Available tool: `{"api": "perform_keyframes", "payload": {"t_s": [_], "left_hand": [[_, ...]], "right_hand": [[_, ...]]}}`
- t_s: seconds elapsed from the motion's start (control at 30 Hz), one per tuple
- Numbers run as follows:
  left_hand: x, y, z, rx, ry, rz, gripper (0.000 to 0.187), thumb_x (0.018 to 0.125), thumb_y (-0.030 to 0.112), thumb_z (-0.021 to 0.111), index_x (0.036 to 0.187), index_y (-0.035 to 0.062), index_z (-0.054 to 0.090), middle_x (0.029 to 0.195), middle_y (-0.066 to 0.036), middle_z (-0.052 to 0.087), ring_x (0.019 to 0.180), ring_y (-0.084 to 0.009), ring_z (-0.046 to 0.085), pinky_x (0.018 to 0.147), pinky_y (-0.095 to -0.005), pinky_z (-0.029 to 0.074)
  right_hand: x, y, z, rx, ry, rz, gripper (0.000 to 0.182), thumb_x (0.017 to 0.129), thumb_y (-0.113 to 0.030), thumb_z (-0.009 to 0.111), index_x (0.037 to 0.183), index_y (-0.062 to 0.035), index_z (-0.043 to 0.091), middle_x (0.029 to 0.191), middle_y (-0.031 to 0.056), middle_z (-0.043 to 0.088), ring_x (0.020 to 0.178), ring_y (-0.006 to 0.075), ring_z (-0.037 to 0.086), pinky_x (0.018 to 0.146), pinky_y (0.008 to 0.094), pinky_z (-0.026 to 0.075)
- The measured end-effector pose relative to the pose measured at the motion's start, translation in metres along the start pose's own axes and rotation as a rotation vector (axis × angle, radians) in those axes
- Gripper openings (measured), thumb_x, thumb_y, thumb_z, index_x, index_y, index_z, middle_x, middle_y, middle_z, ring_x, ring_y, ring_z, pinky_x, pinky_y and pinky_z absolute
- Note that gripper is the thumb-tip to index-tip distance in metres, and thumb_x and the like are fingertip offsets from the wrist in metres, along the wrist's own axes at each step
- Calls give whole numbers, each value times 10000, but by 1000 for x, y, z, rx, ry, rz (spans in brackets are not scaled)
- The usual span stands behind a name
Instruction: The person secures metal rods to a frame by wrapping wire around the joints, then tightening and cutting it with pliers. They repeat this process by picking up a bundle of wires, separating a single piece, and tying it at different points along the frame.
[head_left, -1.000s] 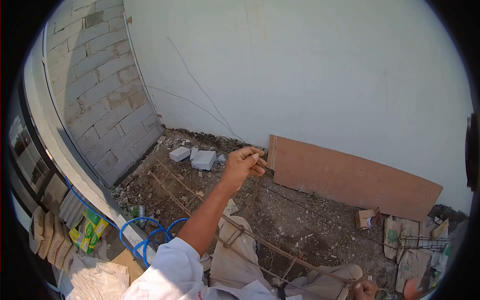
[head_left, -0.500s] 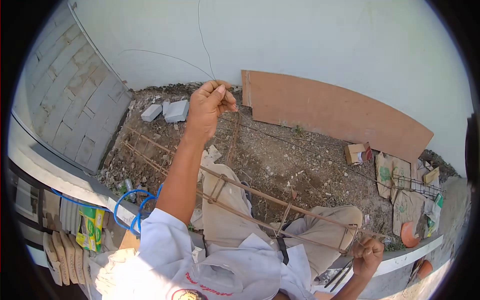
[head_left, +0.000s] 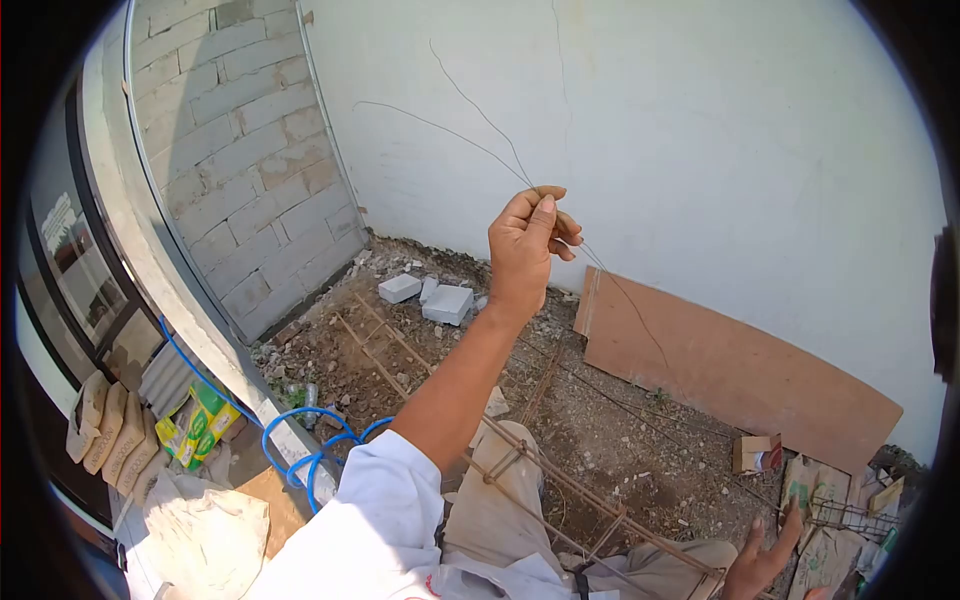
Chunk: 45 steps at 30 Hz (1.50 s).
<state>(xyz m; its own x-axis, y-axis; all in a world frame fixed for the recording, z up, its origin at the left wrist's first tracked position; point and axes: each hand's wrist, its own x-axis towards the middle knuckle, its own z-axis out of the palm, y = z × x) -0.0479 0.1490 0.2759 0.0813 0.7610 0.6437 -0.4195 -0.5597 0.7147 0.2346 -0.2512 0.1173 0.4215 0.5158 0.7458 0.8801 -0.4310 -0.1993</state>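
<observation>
My left hand point(head_left: 530, 235) is raised in front of the pale wall, its thumb and fingers pinched on thin wires point(head_left: 524, 178). Two strands fan out above the fingers, and others trail down to the right below the hand. Lower right, my right hand point(head_left: 762, 562) has its fingers stretched apart, with nothing visible in it. It is near the right end of a rusty rebar frame point(head_left: 505, 462), made of long bars joined by small cross ties. That frame lies across my lap and runs off toward the upper left.
A brown board point(head_left: 730, 370) leans on the wall. Pale blocks point(head_left: 447, 304) lie on the rubble ground. At right are a small carton point(head_left: 756, 453) and dark wire mesh point(head_left: 850, 515). Blue hose point(head_left: 310, 462) loops over the ledge at left, near stacked sacks point(head_left: 120, 440).
My view has swung up and to the left. My left hand still pinches the wires, whose lower ends now show. My right hand has gone from curled to spread fingers.
</observation>
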Motion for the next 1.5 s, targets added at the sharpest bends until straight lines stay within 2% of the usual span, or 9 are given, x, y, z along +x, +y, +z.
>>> {"api": "perform_keyframes", "payload": {"t_s": [0.17,0.23,0.3,0.43,0.77,0.9,1.0,1.3,1.5], "left_hand": [[16,26,45,586,-282,229,209,1099,169,570,1173,42,719,848,-98,737,761,-163,712,613,-308,557],[9,8,61,749,-453,504,182,1040,107,611,1160,72,743,932,-144,739,823,-255,730,693,-380,580],[-21,5,76,894,-661,434,227,974,63,623,1168,77,741,992,-166,701,899,-336,720,769,-442,585],[-83,-13,83,1021,-943,503,200,896,86,660,1079,92,742,984,-113,622,918,-322,697,773,-453,579],[-144,-51,43,908,-959,434,136,877,118,692,998,88,747,956,-95,612,949,-295,683,803,-441,566],[-156,-51,45,968,-932,369,116,857,132,710,955,86,751,932,-94,614,951,-295,678,813,-449,561],[-168,-53,50,930,-941,354,100,841,133,707,918,88,750,913,-89,609,945,-295,673,813,-444,557],[-188,-60,53,867,-921,423,82,821,143,672,851,99,735,907,-82,600,944,-272,646,845,-424,526],[-193,-66,50,859,-933,433,67,822,140,664,828,96,714,919,-74,590,951,-268,635,847,-427,517]], "right_hand": [[49,-79,-38,330,146,-214,518,966,-252,786,1379,23,637,1326,241,670,1241,392,632,1087,526,470],[67,-101,-44,182,345,-381,394,953,-175,768,1283,12,658,1046,148,663,881,305,619,798,453,494],[68,-102,-46,274,333,-391,497,972,-218,776,1409,-31,632,1346,207,672,1261,388,625,1086,530,469],[79,-110,-47,-29,252,-360,405,952,-159,774,1342,-95,688,1259,138,707,1176,346,651,1021,518,501],[1,-65,10,395,-416,-14,270,880,-154,826,1103,-34,729,852,149,667,775,372,656,705,450,541],[-2,-87,14,351,-209,-43,280,892,-161,804,1122,-55,683,865,155,679,755,395,675,673,480,549],[-4,-98,20,334,-312,0,641,850,-45,793,1447,-5,563,1033,186,678,815,364,683,696,457,532],[-1,-113,47,268,-392,167,259,863,-92,781,1080,4,677,706,205,605,641,434,608,603,488,470],[15,-112,42,183,-314,-146,195,939,-181,709,1121,-109,708,829,153,709,696,395,699,598,486,561]]}}
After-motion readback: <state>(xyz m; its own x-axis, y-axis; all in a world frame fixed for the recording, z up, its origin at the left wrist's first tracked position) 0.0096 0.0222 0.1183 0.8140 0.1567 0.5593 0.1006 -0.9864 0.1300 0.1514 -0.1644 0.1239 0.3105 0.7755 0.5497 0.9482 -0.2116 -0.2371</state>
